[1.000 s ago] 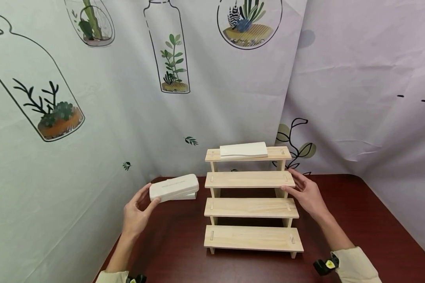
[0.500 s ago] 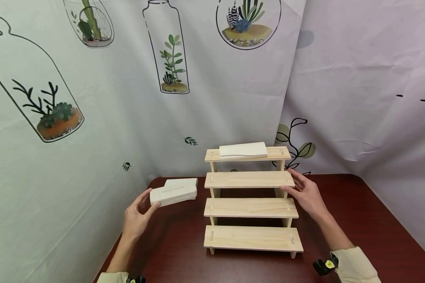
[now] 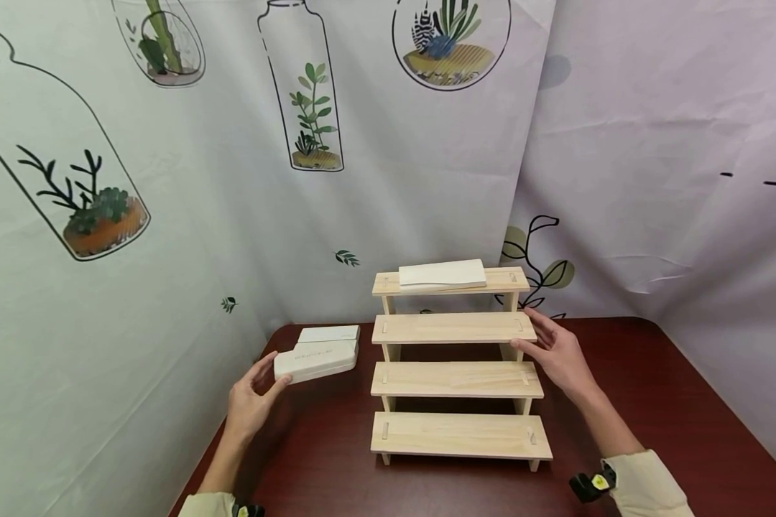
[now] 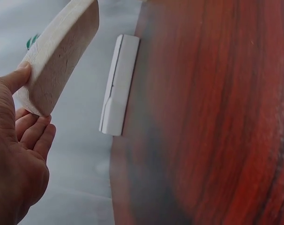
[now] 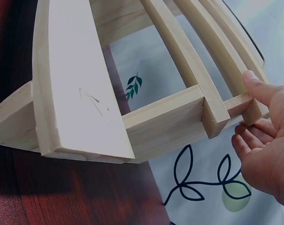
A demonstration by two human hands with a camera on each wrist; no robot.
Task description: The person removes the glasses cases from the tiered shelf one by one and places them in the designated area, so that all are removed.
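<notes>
White case (image 3: 315, 363), up off the table (image 3: 317, 445), pinched at one end by my left hand (image 3: 248, 406); weak grip could let it tip or hit the white box (image 4: 123, 86) behind. My right hand (image 3: 559, 359) pinches the wooden rack (image 3: 455, 379) by its second-from-top shelf (image 3: 454, 328); a tug might spill the white block (image 3: 442, 274) on top.

Case lettering (image 3: 313, 356) illegible, sleeves (image 3: 649, 487) cropped; box (image 3: 330, 333) part-hidden

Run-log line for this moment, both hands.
left hand: holds white oblong case; right hand: grips pale wooden four-tier rack, second tier from top; flat white box: on top tier
</notes>
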